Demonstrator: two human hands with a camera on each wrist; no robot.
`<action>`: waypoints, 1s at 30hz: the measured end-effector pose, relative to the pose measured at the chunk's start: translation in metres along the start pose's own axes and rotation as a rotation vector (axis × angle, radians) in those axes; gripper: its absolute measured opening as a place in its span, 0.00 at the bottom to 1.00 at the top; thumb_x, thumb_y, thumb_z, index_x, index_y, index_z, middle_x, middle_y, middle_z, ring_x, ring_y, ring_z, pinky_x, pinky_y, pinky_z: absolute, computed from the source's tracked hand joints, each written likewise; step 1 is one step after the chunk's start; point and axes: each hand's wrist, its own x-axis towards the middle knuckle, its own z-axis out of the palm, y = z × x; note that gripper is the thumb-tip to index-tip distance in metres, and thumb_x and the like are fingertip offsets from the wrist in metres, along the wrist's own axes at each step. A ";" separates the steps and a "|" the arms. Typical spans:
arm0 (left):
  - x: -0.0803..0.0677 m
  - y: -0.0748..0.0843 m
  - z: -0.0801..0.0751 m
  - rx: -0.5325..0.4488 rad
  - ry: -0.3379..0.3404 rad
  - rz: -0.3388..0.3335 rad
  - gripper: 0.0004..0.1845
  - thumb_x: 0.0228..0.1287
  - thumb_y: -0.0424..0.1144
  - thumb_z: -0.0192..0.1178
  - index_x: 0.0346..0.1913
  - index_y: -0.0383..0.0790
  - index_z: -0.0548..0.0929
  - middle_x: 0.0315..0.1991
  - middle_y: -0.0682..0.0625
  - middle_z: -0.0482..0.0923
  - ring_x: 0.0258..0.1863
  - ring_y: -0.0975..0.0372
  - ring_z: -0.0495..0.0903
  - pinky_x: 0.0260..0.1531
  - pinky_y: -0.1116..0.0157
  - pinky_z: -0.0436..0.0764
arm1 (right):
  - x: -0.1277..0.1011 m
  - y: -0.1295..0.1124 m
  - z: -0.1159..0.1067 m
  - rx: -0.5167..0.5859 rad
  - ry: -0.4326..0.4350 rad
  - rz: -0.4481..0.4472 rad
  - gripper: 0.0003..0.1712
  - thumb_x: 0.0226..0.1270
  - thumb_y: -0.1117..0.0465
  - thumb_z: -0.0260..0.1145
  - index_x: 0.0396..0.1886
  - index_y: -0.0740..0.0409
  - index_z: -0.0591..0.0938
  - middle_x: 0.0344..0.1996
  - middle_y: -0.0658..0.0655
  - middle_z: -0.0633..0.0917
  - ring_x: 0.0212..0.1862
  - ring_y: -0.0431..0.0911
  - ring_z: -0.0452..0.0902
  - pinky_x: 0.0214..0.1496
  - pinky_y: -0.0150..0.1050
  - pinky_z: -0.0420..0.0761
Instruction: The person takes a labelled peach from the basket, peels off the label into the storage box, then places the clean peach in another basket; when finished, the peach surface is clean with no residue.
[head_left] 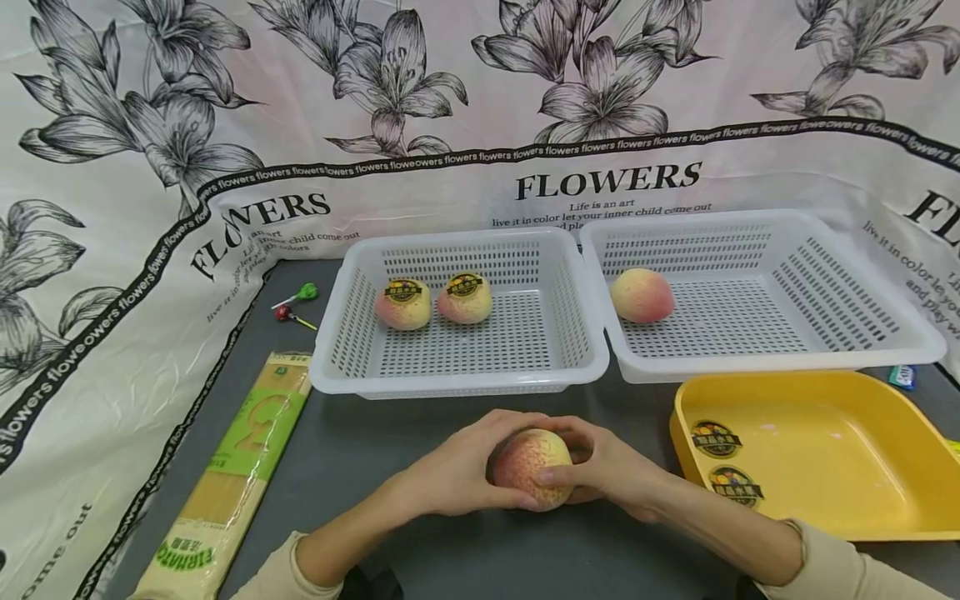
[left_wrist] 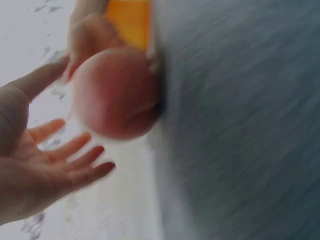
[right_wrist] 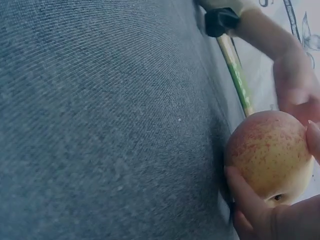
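A red-and-yellow peach (head_left: 528,462) is between my two hands over the dark table, in front of the baskets. My right hand (head_left: 618,471) holds it, thumb on the near side and fingers around its right side. In the right wrist view the peach (right_wrist: 270,155) shows its stem hollow beside my fingers. My left hand (head_left: 461,467) curves loosely along the peach's left side. The left wrist view shows that hand (left_wrist: 45,165) with fingers spread and a gap between them and the blurred peach (left_wrist: 115,95).
Two peaches with black-and-gold stickers lie in the left white basket (head_left: 480,385); one without a visible sticker lies in the right basket (head_left: 750,367). Two such stickers are on the yellow tray (head_left: 832,467). At left are a noodle packet (head_left: 243,467) and green (head_left: 307,292) and red (head_left: 282,312) lollipops.
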 end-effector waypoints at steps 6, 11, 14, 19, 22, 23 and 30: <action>-0.013 0.009 -0.061 -0.129 0.373 0.166 0.24 0.59 0.30 0.66 0.59 0.33 0.75 0.58 0.45 0.73 0.58 0.58 0.71 0.55 0.57 0.72 | 0.001 0.004 -0.003 0.026 -0.006 -0.018 0.39 0.61 0.61 0.70 0.67 0.66 0.62 0.54 0.65 0.73 0.50 0.54 0.74 0.46 0.51 0.79; -0.032 -0.004 -0.111 -0.209 0.772 0.036 0.20 0.62 0.23 0.59 0.58 0.25 0.73 0.55 0.44 0.72 0.53 0.55 0.74 0.50 0.66 0.75 | 0.001 0.006 -0.004 0.031 -0.014 -0.021 0.38 0.61 0.61 0.70 0.66 0.66 0.62 0.55 0.65 0.72 0.50 0.55 0.74 0.46 0.52 0.79; -0.045 -0.020 -0.127 -0.207 0.898 -0.207 0.21 0.67 0.29 0.57 0.62 0.33 0.73 0.60 0.49 0.66 0.55 0.55 0.72 0.47 0.67 0.76 | 0.001 0.005 -0.004 0.028 -0.015 -0.022 0.38 0.61 0.61 0.70 0.66 0.66 0.62 0.54 0.65 0.73 0.50 0.55 0.73 0.46 0.51 0.79; -0.065 -0.048 -0.134 -0.304 0.873 -0.516 0.26 0.70 0.42 0.57 0.69 0.45 0.68 0.71 0.46 0.53 0.68 0.52 0.57 0.59 0.52 0.65 | 0.001 0.007 -0.002 0.033 -0.013 -0.025 0.38 0.61 0.61 0.70 0.66 0.66 0.63 0.54 0.65 0.73 0.50 0.54 0.74 0.45 0.51 0.79; -0.073 -0.059 -0.131 -0.383 0.789 -0.575 0.28 0.71 0.44 0.54 0.71 0.44 0.64 0.71 0.41 0.54 0.65 0.52 0.61 0.57 0.56 0.69 | 0.000 0.007 -0.001 0.037 -0.010 -0.029 0.38 0.60 0.61 0.71 0.66 0.66 0.63 0.54 0.65 0.73 0.50 0.54 0.74 0.45 0.51 0.79; -0.075 -0.061 -0.130 -0.406 0.758 -0.583 0.29 0.72 0.45 0.53 0.72 0.42 0.62 0.70 0.40 0.55 0.63 0.53 0.65 0.54 0.60 0.72 | 0.000 0.007 -0.002 0.036 -0.008 -0.032 0.38 0.60 0.61 0.71 0.66 0.66 0.63 0.54 0.65 0.73 0.49 0.54 0.74 0.45 0.51 0.80; -0.080 -0.067 -0.118 -0.475 0.667 -0.578 0.28 0.75 0.42 0.48 0.73 0.38 0.58 0.70 0.39 0.57 0.52 0.62 0.74 0.41 0.67 0.79 | -0.003 0.009 -0.002 0.014 0.028 -0.057 0.39 0.59 0.61 0.71 0.66 0.66 0.64 0.55 0.64 0.74 0.49 0.53 0.75 0.44 0.50 0.80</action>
